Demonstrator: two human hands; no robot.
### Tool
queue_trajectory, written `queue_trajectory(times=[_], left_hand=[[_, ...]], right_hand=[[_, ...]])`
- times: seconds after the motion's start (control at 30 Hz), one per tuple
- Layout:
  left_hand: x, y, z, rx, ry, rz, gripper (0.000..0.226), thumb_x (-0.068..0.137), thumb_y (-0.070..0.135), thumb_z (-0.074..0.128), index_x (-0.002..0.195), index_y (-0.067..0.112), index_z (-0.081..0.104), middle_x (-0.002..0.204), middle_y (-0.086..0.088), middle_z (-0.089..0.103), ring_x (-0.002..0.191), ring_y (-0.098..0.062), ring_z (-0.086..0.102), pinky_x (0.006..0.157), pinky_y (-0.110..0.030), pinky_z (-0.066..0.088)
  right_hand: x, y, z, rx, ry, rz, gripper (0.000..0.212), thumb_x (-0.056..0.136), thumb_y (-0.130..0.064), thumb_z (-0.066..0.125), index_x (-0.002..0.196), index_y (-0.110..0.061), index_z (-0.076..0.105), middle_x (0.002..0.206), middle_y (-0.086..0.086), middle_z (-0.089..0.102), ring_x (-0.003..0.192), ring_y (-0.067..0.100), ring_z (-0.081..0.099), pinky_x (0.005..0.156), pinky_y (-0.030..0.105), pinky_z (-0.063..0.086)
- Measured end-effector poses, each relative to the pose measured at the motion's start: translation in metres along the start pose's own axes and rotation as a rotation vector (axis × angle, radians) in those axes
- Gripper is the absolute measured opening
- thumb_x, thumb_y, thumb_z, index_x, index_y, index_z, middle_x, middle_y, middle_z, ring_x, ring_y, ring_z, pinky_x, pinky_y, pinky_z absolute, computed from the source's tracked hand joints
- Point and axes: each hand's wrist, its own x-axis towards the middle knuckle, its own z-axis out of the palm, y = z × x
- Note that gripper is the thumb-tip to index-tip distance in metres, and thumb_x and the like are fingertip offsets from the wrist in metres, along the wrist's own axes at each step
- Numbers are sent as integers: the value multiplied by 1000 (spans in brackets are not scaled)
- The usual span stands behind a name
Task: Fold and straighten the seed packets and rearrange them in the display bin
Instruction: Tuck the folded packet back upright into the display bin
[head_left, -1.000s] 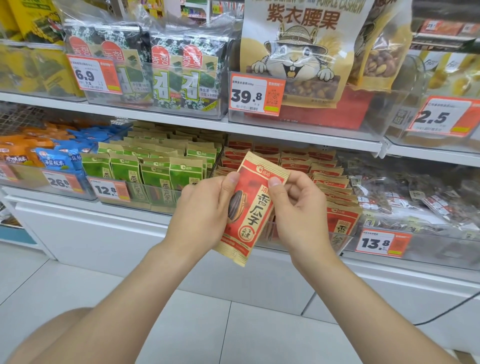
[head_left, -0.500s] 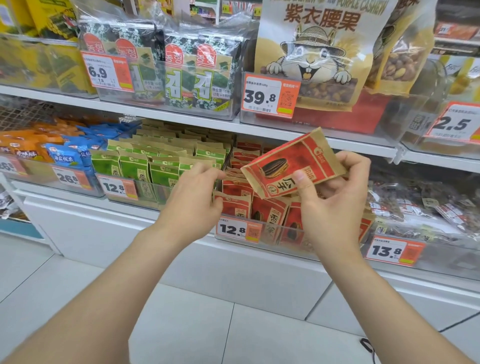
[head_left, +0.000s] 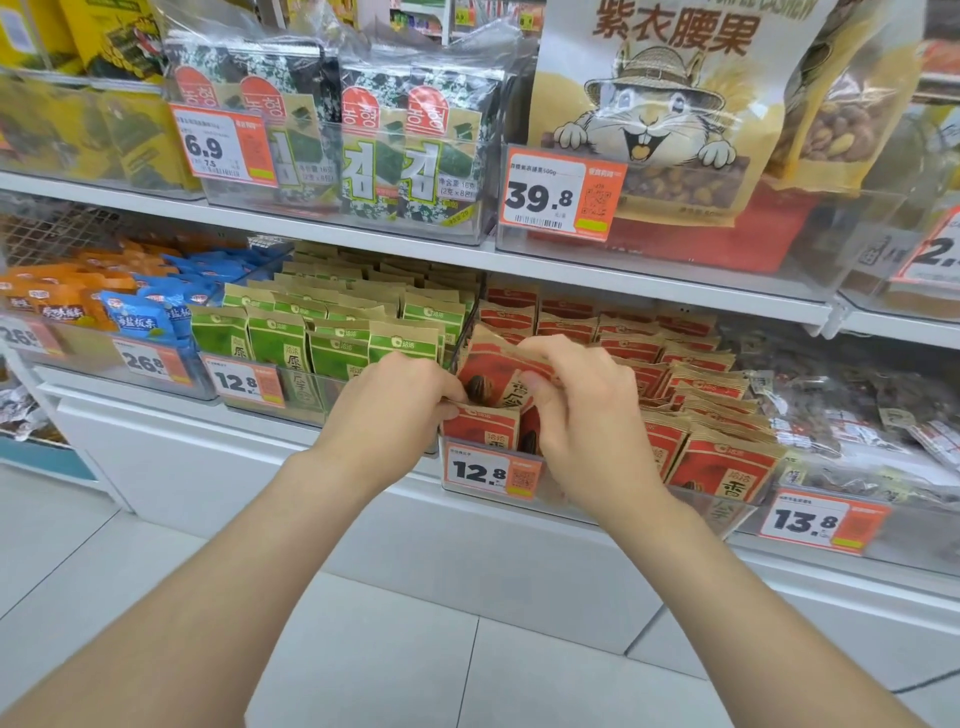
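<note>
To my left the green packets (head_left: 322, 343) stand in rows, and I leave them alone. My left hand (head_left: 400, 410) curls onto the left edge of the red packet (head_left: 493, 382), with the thumb tucked near its lower corner. The back of the hand hides the fingertips, so I judge that pinch rather than see it. The packet sits tilted at the left front of the bin (head_left: 696, 499), just behind the front packet (head_left: 480, 423) and above the price tag (head_left: 488, 473). My right hand (head_left: 587, 415) grips its right side, thumb on the printed face and fingers hooked over the top.

As I read it, the step is seating this packet in the front row. To do it well I should level it first, both hands drawing lightly outward so the face stays flat. Then I slide it straight down behind the front packet without catching that one's top flap. The paper looks stiff and would probably crease if shoved. To the right the red rows (head_left: 722, 462) lie slanted, and they may want squaring afterwards.
</note>
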Motion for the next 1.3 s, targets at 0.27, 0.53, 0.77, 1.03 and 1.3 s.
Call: queue_trajectory(times=[0.27, 0.53, 0.77, 1.03, 1.3], left_hand=[[2, -2, 1, 5, 20, 30, 19, 104, 23, 69, 111, 33, 83, 99, 5, 81, 95, -25, 71, 84, -42, 60], [4, -1, 1, 1, 45, 20, 18, 103, 24, 70, 110, 35, 83, 104, 8, 81, 101, -23, 72, 86, -43, 61], [3, -1, 3, -14, 100, 105, 11, 100, 22, 73, 108, 26, 80, 110, 11, 60, 113, -17, 53, 89, -39, 51], [4, 2, 7, -35, 44, 188, 19, 95, 9, 61, 104, 26, 63, 107, 12, 62, 105, -13, 50, 96, -38, 46], [3, 4, 12, -2, -120, 170, 51, 102, 30, 68, 152, 29, 53, 131, 7, 52, 125, -17, 50, 109, -43, 46]], right_hand=[[19, 8, 17, -384, -217, 2, 48, 100, -6, 65, 136, -37, 65, 115, -12, 70, 115, 22, 38, 90, 39, 15], [38, 10, 16, -565, -487, -73, 73, 93, 8, 65, 148, -41, 62, 102, -14, 70, 110, 24, 32, 92, 46, 14], [38, 19, 10, -369, -324, -60, 31, 106, -20, 63, 132, -36, 64, 105, -15, 71, 116, 19, 48, 102, 43, 19], [38, 22, 9, -350, -347, -92, 24, 106, -21, 63, 114, -39, 78, 105, -19, 76, 110, 13, 55, 103, 41, 25], [35, 26, -3, -157, -226, 157, 32, 99, -41, 72, 129, -32, 66, 106, -15, 68, 96, 9, 66, 88, 45, 60]])
